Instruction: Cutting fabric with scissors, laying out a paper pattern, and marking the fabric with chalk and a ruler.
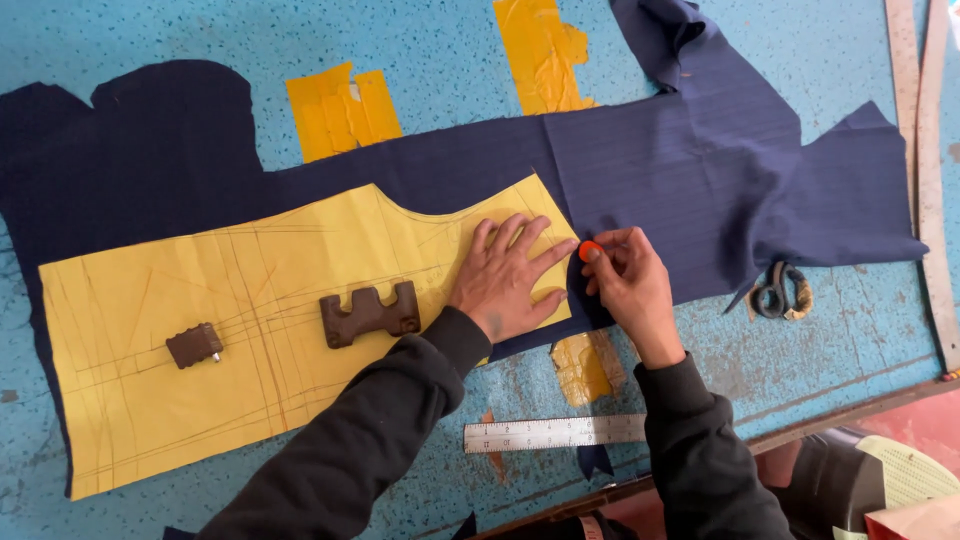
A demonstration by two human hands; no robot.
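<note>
Black sleeves reach up from the lower edge, over a steel ruler [555,433] that lies on the blue table [120,30] between the two forearms. Left hand [505,280] lies flat and open, fingers spread, pressing down the right end of a yellow paper pattern [200,400]. Right hand [625,280] is just beside it, fingers pinched on a small orange chalk [590,250] whose tip sits at the pattern's right edge, on the navy cloth [690,170]. That cloth lies spread across the table under the pattern and runs on to the right, where it is creased and folded at the top. Two dark brown weights rest on the pattern: a small block [194,345] to the left and a notched piece [369,314] near the left wrist. Scissors [780,292] lie on the table just below the cloth's right part. Yellow tape patches [340,110] are stuck to the table above the cloth, and another [585,368] sits below the hands. Long rulers [925,150] run along the right edge.
</note>
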